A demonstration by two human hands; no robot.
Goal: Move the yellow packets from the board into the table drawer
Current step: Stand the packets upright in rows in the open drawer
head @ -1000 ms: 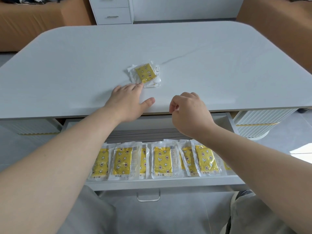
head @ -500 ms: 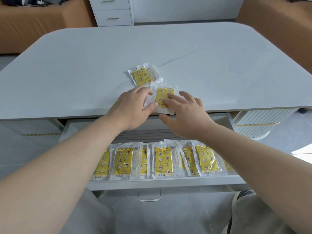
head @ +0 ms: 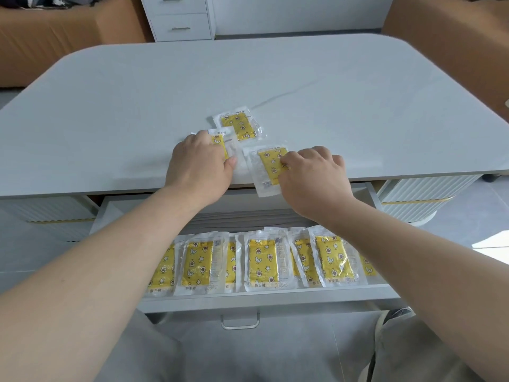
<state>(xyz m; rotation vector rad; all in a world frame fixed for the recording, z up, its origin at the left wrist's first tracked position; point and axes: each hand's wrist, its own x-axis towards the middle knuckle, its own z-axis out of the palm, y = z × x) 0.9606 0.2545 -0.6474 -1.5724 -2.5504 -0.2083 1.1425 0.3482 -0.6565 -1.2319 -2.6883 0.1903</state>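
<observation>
Three yellow packets in clear wrappers are seen on the pale table (head: 110, 106), all just beyond the open drawer (head: 261, 299) that is pulled out beneath the table's front edge. The far packet (head: 239, 126) lies flat and untouched, furthest from the drawer.

The left packet (head: 230, 146) is mostly covered by the left hand (head: 199, 168). The fingers are curled over its yellow part and the thumb is pressed against its clear wrapper, so the packet is gripped against the table.

The right packet (head: 271, 168) lies nearest the drawer, with one clear corner jutting past the table edge and over the drawer's back part. The bent fingertips of the right hand (head: 311, 177) are set on its yellow face. The thumb is hidden behind the hand, so it cannot be told whether this packet is pinched or only pressed down.

Inside the drawer, a row of stored packets (head: 261, 261) is laid overlapping along the front wall, and a metal handle (head: 239, 322) is fixed below that wall. Far beyond the drawer, past the table, a white cabinet (head: 180, 19) is visible.
</observation>
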